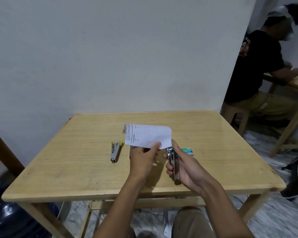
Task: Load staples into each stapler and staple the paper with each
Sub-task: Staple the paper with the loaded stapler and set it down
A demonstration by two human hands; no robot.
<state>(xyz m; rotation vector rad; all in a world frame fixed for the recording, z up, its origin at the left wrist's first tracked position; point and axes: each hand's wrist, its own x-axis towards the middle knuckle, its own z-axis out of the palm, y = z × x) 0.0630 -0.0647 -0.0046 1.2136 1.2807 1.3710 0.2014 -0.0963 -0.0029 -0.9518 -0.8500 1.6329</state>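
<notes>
1. The wooden table point(67, 169) carries everything for the task. Both hands work above its middle, toward the near edge.
2. The paper point(150, 134) is a printed sheet held up off the table, its far edge curling over. By my judgement it is light and floppy and will sag away from any pinch. It is best held close to the corner being stapled, so that the edge stays flat in the stapler's mouth.
3. The left hand point(143, 157) pinches the paper's near edge between thumb and fingers.
4. The right hand point(184, 167) is wrapped around the chrome stapler point(172, 160). The two hands are near each other but do not touch.
5. The chrome stapler's long axis runs away from the person. Its head points at the paper's near right corner, just short of it or touching; I cannot tell which. It looks rigid, smooth and probably a little slippery. A full grip around the body with the thumb on top should suit the squeeze.
6. The yellow-tipped stapler point(116, 152) lies on the table to the left of the paper, well apart from the hands. It lies lengthwise, with its splayed, yellow-tipped end away from the person.
7. The green staple box point(187, 151) lies flat just beyond the right hand. It seems light and easily nudged.
</notes>
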